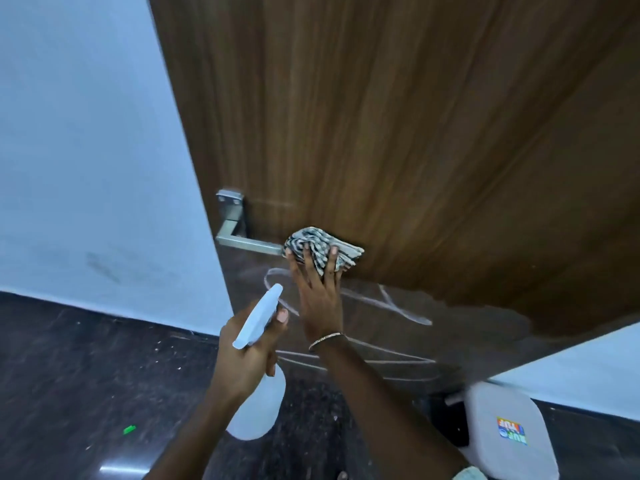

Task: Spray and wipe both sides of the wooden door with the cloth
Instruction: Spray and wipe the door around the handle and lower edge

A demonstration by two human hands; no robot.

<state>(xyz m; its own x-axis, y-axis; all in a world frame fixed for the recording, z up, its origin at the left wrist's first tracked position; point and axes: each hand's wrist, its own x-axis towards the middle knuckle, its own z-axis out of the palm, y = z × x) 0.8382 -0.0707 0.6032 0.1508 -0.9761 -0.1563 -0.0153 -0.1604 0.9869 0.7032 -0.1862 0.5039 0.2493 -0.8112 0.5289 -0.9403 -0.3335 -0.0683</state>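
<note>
Right hand [320, 299], fingers straight and spread, presses cloth [322, 245] flat on door [415, 133], just right of handle [242, 240]. Left hand [246, 355] grips bottle [258, 410] by its neck, near the right wrist.

Dim indoor shot, cool blue cast, wide-angle warp.
Light is even & soft, no hard shadows; the wall [86, 150] reads bluish. The door [381, 116] darkens twd top-right corner, w/ a greyish sheen low down. Small white glare on the floor [69, 375] nr bottom-left edge. Straight lines bow at frame edges; overall slightly soft.
</note>
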